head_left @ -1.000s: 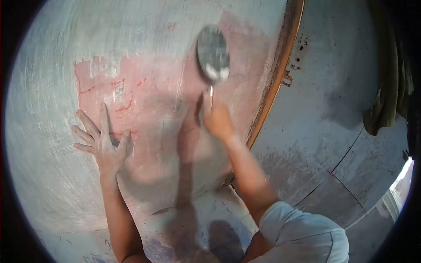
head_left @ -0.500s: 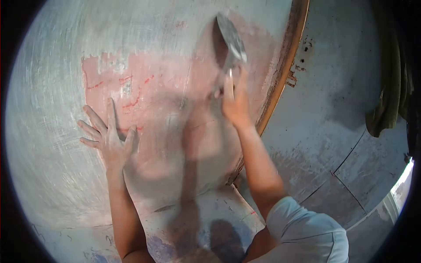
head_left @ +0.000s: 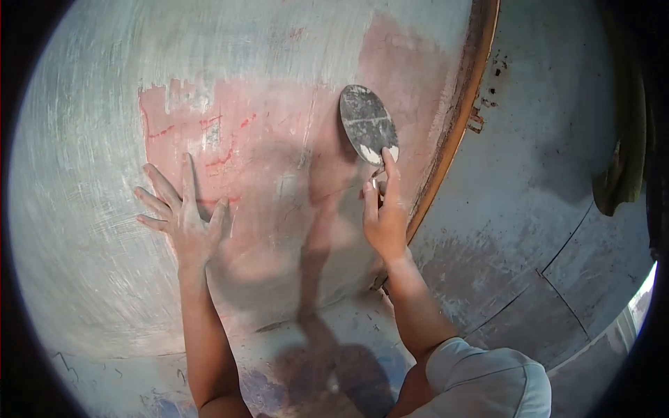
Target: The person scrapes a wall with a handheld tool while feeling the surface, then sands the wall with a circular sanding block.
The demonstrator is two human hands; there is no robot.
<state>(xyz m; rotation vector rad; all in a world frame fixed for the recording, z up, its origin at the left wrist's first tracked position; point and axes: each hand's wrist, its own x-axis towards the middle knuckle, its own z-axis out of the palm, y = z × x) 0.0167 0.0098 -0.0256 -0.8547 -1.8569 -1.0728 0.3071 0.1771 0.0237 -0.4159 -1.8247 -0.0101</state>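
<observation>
Olive cloth (head_left: 621, 164) beyond orange edging (head_left: 463, 118), right hand (head_left: 387, 221) gripping trowel (head_left: 368, 122) before wall (head_left: 83, 230), left hand (head_left: 188, 226) splayed against it

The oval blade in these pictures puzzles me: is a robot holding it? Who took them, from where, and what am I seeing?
There's no robot here: these are a person's bare hands. Every picture comes from one camera worn on that person's head, looking forward and down.

The right hand holds the oval blade by its handle, one finger reaching onto its white-smeared lower end. The left hand is spread on the wall, which is greyish with a pink patch and red marks. To the right are a brown strip and a hanging cloth. I can't tell whether the blade touches the wall.
</observation>
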